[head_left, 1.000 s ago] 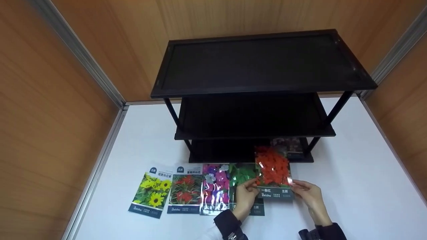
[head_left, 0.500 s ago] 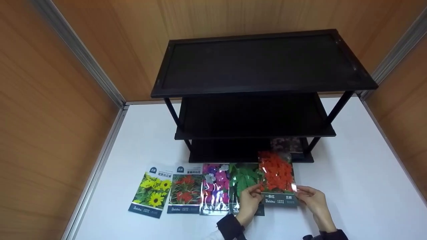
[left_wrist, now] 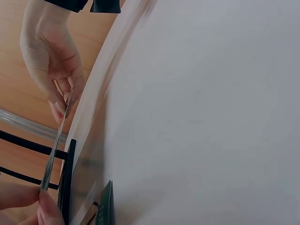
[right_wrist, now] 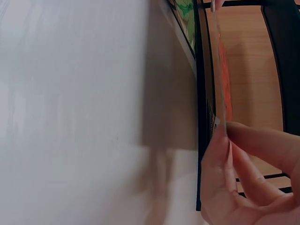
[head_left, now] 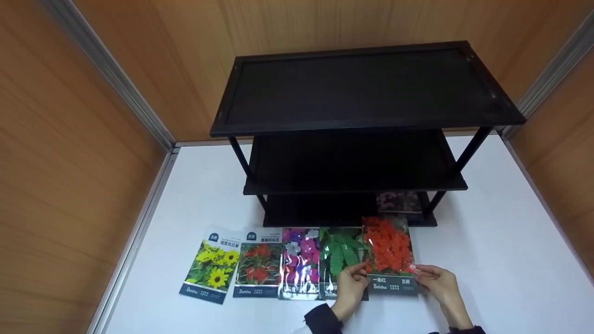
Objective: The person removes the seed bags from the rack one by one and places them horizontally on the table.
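Observation:
Both hands hold a seed packet with red flowers [head_left: 389, 248] by its lower side edges. My left hand [head_left: 350, 287] pinches the left edge, and my right hand [head_left: 442, 286] pinches the right one. Seen edge-on in the right wrist view, the packet is raised off the table, its shadow falling below. Under and beside the left hand lies a green-leaf packet [head_left: 338, 253], partly covered by that hand. Further left lie a pink and purple flower packet [head_left: 300, 260], a red flower packet with a white top [head_left: 256, 266] and a yellow flower packet [head_left: 213, 269], which is tilted.
A black three-tier shelf [head_left: 366, 88] stands behind the packets. On its bottom tier, at the right, a dim packet with pale flowers [head_left: 399, 202] is partly hidden. White table [head_left: 501, 232] extends to both sides, with wood-grain walls [head_left: 83, 162] around.
Both hands have drawn the held red flower packet back from the bottom tier, toward the person and slightly right. More of the green-leaf packet and of the packet on the shelf shows.

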A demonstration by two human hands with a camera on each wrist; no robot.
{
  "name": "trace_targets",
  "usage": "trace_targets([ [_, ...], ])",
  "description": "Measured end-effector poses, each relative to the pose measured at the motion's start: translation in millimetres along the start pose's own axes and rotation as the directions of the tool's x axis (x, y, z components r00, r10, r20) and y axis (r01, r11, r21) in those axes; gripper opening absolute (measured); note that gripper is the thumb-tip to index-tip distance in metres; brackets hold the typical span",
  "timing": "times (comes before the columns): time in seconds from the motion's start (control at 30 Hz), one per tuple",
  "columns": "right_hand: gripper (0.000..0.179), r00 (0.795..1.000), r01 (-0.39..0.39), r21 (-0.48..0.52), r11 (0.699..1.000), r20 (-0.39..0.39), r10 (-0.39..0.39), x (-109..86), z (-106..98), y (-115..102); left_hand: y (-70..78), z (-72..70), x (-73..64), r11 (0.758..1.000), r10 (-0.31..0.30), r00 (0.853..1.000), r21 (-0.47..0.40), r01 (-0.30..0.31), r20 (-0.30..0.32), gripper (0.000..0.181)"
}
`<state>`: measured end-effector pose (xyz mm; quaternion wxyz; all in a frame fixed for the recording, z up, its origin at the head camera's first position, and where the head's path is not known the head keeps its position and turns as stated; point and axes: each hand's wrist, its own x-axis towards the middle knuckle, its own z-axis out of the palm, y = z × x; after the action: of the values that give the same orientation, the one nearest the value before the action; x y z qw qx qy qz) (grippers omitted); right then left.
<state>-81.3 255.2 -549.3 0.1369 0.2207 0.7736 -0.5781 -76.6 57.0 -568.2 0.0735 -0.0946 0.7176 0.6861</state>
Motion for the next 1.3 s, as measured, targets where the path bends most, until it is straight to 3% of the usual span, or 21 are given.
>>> trace_targets([
  [0.37, 0.037, 0.999, -0.037, -0.039, 0.999, 0.021, 0.038, 3.8, -2, 6, -6.2, 2.5, -5.3, 0.998, -0.009, 1.000, 0.063, 0.008, 0.003, 0.035],
  [0.67, 0.032, 0.998, -0.052, -0.060, 0.997, 0.024, 0.054, 3.2, -2, 10, -11.0, 1.8, -8.2, 0.998, -0.003, 1.000, 0.063, 0.001, 0.027, 0.035],
  [0.9, 0.030, 0.999, -0.033, -0.063, 0.997, 0.021, 0.034, 3.9, 1, 13, -15.0, 2.1, -8.8, 0.994, 0.051, 0.998, 0.091, -0.054, 0.030, 0.040],
  [1.1, 0.028, 1.000, -0.010, -0.089, 0.996, 0.018, 0.012, 2.9, 3, 14, -14.8, 2.2, -9.2, 0.962, 0.133, 0.990, 0.236, -0.140, 0.045, 0.043],
  [1.3, 0.030, 1.000, 0.009, -0.156, 0.988, 0.015, -0.007, 3.2, 5, 15, -13.6, 2.6, -9.4, 0.918, 0.174, 0.982, 0.348, -0.188, 0.071, 0.043],
])
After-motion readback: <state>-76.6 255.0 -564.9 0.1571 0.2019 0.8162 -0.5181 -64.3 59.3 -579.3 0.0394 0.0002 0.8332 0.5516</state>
